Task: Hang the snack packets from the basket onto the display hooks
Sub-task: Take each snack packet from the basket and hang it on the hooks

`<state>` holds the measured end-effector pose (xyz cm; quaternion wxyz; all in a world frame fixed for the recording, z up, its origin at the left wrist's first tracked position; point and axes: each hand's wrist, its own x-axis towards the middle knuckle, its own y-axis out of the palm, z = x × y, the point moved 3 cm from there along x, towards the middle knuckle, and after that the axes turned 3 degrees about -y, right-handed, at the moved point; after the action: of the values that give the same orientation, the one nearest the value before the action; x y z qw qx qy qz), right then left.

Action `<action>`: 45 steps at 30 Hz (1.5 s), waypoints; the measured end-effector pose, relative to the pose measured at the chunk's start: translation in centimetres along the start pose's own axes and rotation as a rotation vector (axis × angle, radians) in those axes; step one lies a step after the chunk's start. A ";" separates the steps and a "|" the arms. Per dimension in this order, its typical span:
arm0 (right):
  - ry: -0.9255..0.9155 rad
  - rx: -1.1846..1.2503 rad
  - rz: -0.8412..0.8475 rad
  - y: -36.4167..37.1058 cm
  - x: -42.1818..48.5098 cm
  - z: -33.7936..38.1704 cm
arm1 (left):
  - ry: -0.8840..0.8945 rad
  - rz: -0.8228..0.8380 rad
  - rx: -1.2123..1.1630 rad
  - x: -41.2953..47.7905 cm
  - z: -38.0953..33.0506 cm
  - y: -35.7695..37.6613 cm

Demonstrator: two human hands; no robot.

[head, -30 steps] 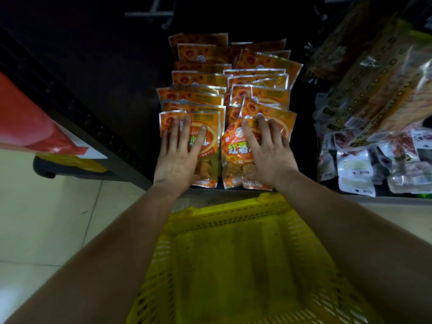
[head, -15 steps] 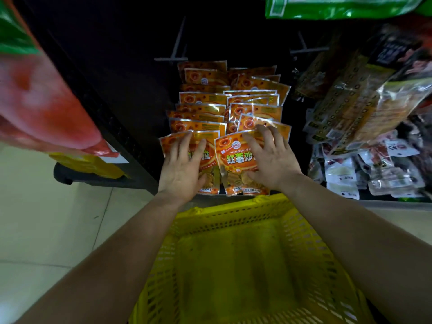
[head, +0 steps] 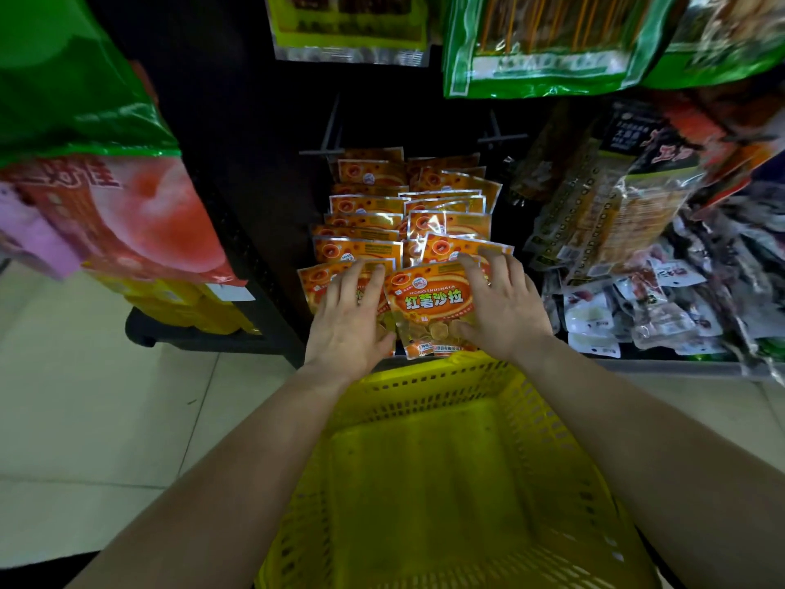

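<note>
Snack packets hung in two orange rows from the far display hooks, the left hand and right hand pressing flat on the nearest pair, fingers straight and spread, gripping nothing, just beyond the yellow basket.

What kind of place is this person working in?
Most likely a small shop's snack aisle: orange snack packets hang in rows on display hooks, other bagged snacks hang around them, and a yellow shopping basket sits below.
</note>
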<state>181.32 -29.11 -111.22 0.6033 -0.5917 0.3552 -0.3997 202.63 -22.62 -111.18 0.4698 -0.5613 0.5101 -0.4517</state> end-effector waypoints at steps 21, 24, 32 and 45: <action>0.254 0.628 0.023 5.6 3.0 -1.8 | 0.263 -0.017 0.131 12.7 -5.2 3.6; 0.255 0.631 0.032 5.9 2.7 -2.2 | 0.280 -0.080 0.154 12.2 -5.2 3.9; 0.210 0.459 -0.138 3.7 2.8 -3.0 | 0.317 -0.020 0.180 11.5 -5.7 4.3; 0.046 0.247 -0.105 1.8 4.6 -3.8 | 0.224 0.056 -0.021 14.2 -4.3 0.8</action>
<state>179.97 -34.94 -113.02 0.6414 -0.5213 0.2859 -0.4849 199.33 -37.14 -110.97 0.4164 -0.4979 0.5795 -0.4929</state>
